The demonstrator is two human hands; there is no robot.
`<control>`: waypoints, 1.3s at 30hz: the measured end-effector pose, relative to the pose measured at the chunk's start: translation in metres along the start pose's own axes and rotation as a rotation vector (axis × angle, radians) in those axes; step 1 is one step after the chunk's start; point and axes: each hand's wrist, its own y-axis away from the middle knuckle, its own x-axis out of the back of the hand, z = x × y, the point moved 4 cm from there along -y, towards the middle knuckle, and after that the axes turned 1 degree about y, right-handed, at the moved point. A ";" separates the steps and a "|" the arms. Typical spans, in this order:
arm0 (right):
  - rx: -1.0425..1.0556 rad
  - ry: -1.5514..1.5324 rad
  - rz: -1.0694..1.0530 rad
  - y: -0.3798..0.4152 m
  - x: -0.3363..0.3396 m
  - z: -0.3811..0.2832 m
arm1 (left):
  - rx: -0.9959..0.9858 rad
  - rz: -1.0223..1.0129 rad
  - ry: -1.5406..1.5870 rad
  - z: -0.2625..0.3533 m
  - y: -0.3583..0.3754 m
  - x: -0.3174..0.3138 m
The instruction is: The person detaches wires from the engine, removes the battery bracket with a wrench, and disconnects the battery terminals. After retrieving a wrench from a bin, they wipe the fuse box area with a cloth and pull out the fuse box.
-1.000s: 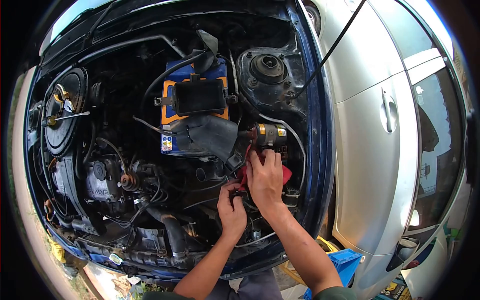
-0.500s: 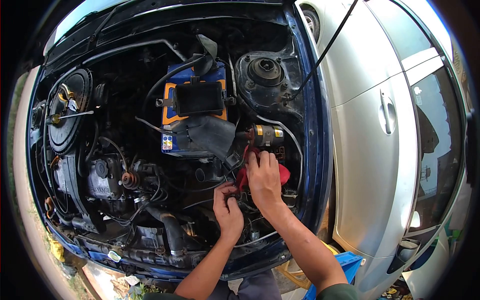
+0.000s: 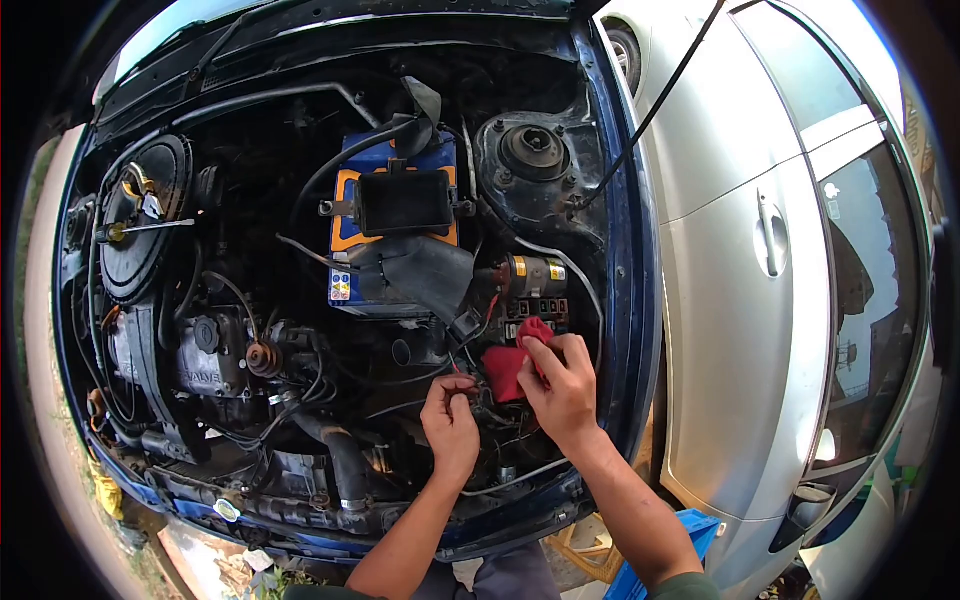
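Note:
In the engine bay, my right hand [image 3: 562, 392] is closed on a red cloth [image 3: 505, 370], which hangs from its fingertips to the left. Just above the cloth sit small fuses [image 3: 537, 308] and a cylindrical canister [image 3: 537, 275] with yellow labels. To the left, my left hand [image 3: 451, 425] has its fingers pinched together at a thin red wire [image 3: 456, 366]. A black plastic connector [image 3: 466, 323] lies above that hand.
A blue and orange battery [image 3: 345, 290] carries a black tray [image 3: 405, 203]. Pliers [image 3: 143, 190] and a screwdriver [image 3: 150, 228] rest on the round air cleaner [image 3: 125, 265]. A silver car [image 3: 720, 260] stands at the right, near a blue crate [image 3: 695, 530].
My right hand has moved right and down with the red cloth, uncovering the fuses and a red wire. My left hand has shifted slightly left and down.

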 end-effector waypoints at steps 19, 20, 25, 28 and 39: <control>-0.277 0.224 -0.064 0.033 -0.018 0.008 | 0.012 -0.008 -0.014 0.000 0.012 0.013; -0.311 0.228 -0.075 0.036 -0.018 0.007 | 0.010 -0.010 -0.012 0.000 0.012 0.013; -0.467 0.247 0.016 0.030 -0.014 0.009 | 0.142 -0.083 -0.065 0.002 0.017 0.005; -0.524 0.101 0.177 0.023 -0.021 0.009 | 0.181 -0.240 -0.097 0.004 0.017 -0.012; -0.314 -0.012 0.305 0.039 -0.047 0.024 | 0.483 -0.124 0.068 -0.047 -0.001 -0.047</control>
